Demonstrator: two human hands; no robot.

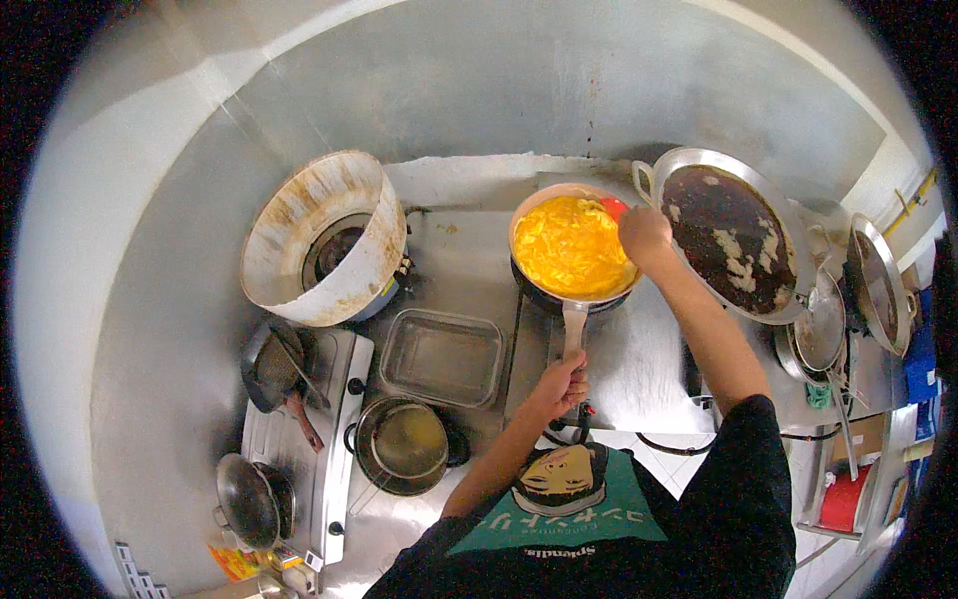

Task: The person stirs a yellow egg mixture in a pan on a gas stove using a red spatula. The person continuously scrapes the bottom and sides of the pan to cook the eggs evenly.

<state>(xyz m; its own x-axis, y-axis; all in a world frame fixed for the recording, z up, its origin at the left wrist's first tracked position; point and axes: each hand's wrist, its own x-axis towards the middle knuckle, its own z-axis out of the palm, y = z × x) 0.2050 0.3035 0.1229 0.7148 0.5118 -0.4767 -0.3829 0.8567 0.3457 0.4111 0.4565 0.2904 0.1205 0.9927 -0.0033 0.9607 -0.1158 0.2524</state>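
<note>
Before me a frying pan [528, 196] sits on a burner, holding a layer of yellow, partly set egg [570, 247]. My left hand [559, 387] is closed around the pan's pale handle [575, 329], which points towards me. Over the pan's right rim, my right hand [645, 236] grips a tool with a red head [614, 207], probably a spatula. That red head rests at the upper right edge of the egg. My fist hides the tool's handle.
A large wok [722, 224] of dark oil stands right of the pan. Further right are strainers [818, 322] and another pan [879, 284]. To the left are a burner with a tall metal windshield [322, 224], a glass dish [443, 358], a pot [404, 445] and a two-burner stove [340, 449].
</note>
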